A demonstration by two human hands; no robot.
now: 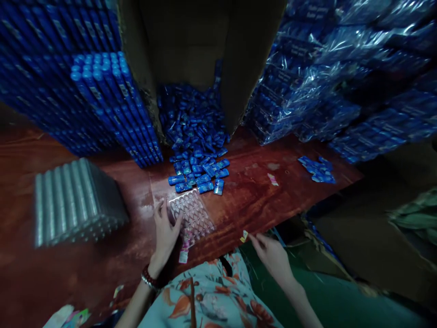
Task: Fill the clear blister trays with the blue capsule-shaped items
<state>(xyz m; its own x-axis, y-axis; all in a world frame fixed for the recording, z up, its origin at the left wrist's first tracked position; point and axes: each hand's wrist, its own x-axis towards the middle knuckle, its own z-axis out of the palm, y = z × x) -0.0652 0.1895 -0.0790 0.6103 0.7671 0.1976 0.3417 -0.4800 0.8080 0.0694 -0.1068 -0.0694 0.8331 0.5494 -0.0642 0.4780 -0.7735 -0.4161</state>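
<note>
The left hand (pixel 166 232) lies flat on the desk (pixel 259 200), its fingers (pixel 163 210) spread and loosely open, their tips resting against the near left edge of a clear plastic blister tray (pixel 193 215); they press on it rather than close around it. The tray lies flat just to the right of that hand, its long axis running away from the person and slightly left, with its far end toward a loose pile of small blue packets (pixel 200 175) spilling from an open cardboard box (pixel 191 54). The right hand (pixel 269 253) is farther from the tray, out past the desk's near edge, with thumb and forefinger pinched on a small yellow scrap (pixel 243 236). The left hand is therefore the nearer one to both tray and packets, which lie straight ahead of its fingertips. Farther left stands a stack of clear empty trays (pixel 75 200); walls of filled blue trays (pixel 102 100) rise behind, and wrapped blue bundles (pixel 327 91) are heaped on the right.
</note>
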